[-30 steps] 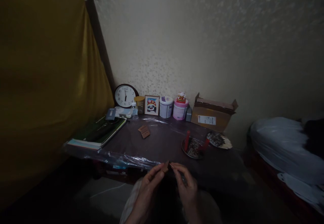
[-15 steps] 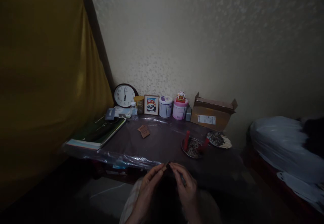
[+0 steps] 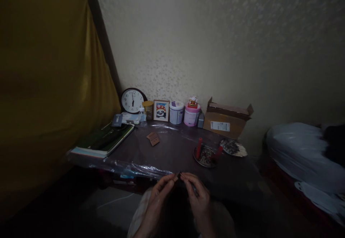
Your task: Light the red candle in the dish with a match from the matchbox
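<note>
In front of the table's near edge, my left hand is closed in a pinch on a small brown box that looks like a matchbox. Close to its far end are the bent, pinched fingers of my right hand; a dark bit shows at those fingertips, too small to make out. The fingertips of both hands nearly meet. Beyond them on the plastic-covered table lie brown matchbox-like pieces. Red candles stand on a round plate with dark and pale bits.
Behind the plate lies a dish of pale sticks. Along the wall stand a clock, a panda picture, a white tin, a pink tin and a cardboard box. Green books lie at left, beside a yellow curtain.
Both hands stay almost in place, with the small brown box still between them. The view has shifted very slightly; nothing on the table has moved.
</note>
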